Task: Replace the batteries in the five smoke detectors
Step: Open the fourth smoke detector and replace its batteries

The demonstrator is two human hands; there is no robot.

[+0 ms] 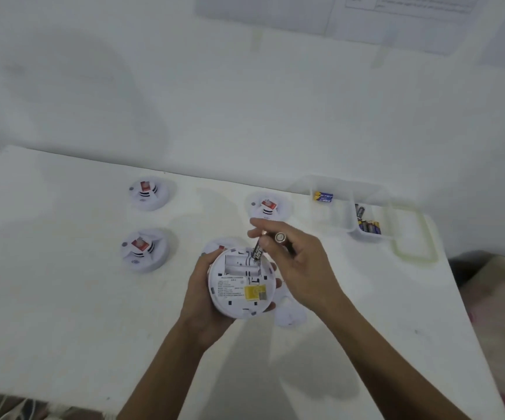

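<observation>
My left hand [206,286] grips the upturned detector [242,283]. My right hand [299,262] pinches a battery [257,251] tipped into its open bay, with a spare battery [281,237] tucked alongside. Next, I judge, it must be pressed flat with poles matched. Three other detectors [143,248] wait beyond, and the battery tray [363,236] sits to the right. Nothing blocks me.

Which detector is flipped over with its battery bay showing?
The detector in the left hand, back side up; the red-stickered detectors lie face up.

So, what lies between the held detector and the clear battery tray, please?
The right hand, holding two batteries, lies between the held detector and the tray, seen in the head view.
</observation>
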